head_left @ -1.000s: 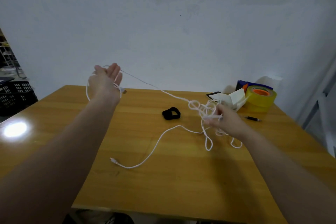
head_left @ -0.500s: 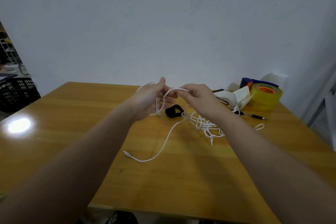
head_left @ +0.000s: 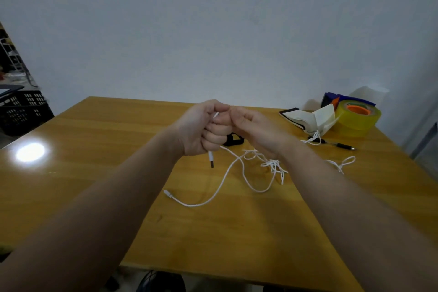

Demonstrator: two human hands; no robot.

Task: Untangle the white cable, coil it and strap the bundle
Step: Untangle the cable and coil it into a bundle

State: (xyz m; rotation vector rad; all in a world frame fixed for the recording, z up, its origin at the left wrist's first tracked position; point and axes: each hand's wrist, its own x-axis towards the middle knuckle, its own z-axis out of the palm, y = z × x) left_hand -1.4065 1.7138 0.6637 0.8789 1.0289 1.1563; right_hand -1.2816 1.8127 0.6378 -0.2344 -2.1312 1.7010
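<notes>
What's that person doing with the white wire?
A person is sorting out a white cable over a wooden table. The left hand grips it in a fist, with one plug hanging below. The right hand sits right against that fist. The rest lies on the table, partly knotted, not yet coiled. The black strap lies behind the hands.

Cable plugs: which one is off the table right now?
The dark-tipped plug hanging below the left hand, which grips the white cable. The other plug lies flat on the table, nearer the camera.

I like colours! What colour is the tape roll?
The round tape roll is yellow, orange core; head view.
</notes>
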